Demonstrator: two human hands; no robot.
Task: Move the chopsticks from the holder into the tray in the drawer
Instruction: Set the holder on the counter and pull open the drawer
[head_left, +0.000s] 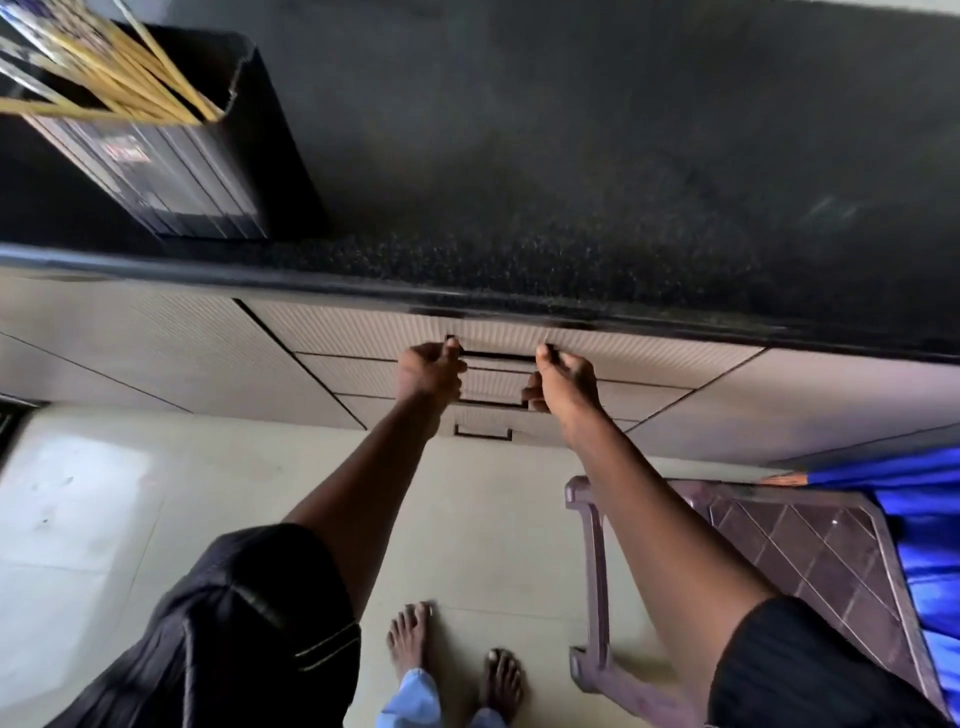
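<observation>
A: Which step are we at?

B: Opening the drawer, I'd say. Both hands are on the handle (496, 355) of the top drawer (623, 348), centre of frame, just under the counter edge (311, 278). Left hand (428, 371) is curled round the handle's left end, right hand (563, 379) round its right end, fingers hooked over the bar. Drawer front looks flush w/ the cabinet, so it's not out yet.

A: And the tray?

B: Can't see it; presumably inside the closed drawer.

A: Next move?

B: Prob. a straight pull toward the body, both hands even so it doesn't rack. Then one hand has to let go and reach up for the sticks.

A: Where are they?

B: Chopsticks (130, 67) are in the dark holder (171, 171), upper left of frame, on the counter. Leaning, tips running off the frame's left edge. Well apart from both hands, up and to the left; nearer the left hand.

A: Anything in the way?

B: Stool (779, 545) lower right, beside the right arm, not blocking the drawer as far as I can tell.
</observation>
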